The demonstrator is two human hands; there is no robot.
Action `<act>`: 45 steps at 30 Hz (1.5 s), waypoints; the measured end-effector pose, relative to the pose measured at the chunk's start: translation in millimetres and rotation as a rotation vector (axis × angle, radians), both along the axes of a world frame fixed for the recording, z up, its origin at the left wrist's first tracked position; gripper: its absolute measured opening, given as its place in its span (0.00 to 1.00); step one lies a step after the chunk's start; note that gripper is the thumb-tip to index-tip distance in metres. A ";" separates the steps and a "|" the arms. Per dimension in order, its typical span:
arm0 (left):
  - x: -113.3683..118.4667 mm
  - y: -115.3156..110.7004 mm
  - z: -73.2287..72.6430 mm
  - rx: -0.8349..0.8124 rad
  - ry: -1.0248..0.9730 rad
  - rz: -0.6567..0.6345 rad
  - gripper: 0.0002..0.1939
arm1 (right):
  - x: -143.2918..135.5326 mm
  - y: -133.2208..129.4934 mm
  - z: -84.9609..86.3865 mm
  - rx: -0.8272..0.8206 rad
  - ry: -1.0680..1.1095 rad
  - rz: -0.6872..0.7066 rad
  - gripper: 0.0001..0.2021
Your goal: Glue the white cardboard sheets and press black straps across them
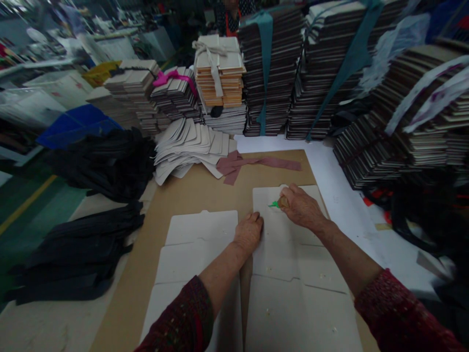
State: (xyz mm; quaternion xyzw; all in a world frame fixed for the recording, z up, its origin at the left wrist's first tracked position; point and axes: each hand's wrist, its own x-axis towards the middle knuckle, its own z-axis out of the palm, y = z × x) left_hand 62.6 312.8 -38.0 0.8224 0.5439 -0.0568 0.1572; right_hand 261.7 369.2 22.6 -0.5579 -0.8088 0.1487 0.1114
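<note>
Right fingers point(286, 193) partly hide green-tipped tool point(274, 204) | pale panels point(300, 318) cut off below

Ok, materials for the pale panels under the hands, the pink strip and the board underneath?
Pale panels: likely coated card or thin fiberboard, matte; flat, crisp edges, small glossy flecks.
Pink strip: looks like woven fabric, matte; limp, overlapping folds.
Board: probably brown cardboard or hardboard, smooth and dull; plain tan face, can't tell which.
</note>
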 end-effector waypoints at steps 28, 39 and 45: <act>-11.0 5.6 -8.6 0.023 -0.029 0.011 0.19 | 110.7 -142.8 -51.8 -0.073 1.862 -1.149 0.15; -8.4 5.3 -1.1 0.019 -0.018 0.016 0.19 | 168.5 -167.0 -75.4 0.150 1.663 -1.156 0.21; -9.9 5.2 -6.4 0.024 -0.024 0.013 0.21 | 177.3 -135.7 -94.9 0.250 1.340 -1.163 0.28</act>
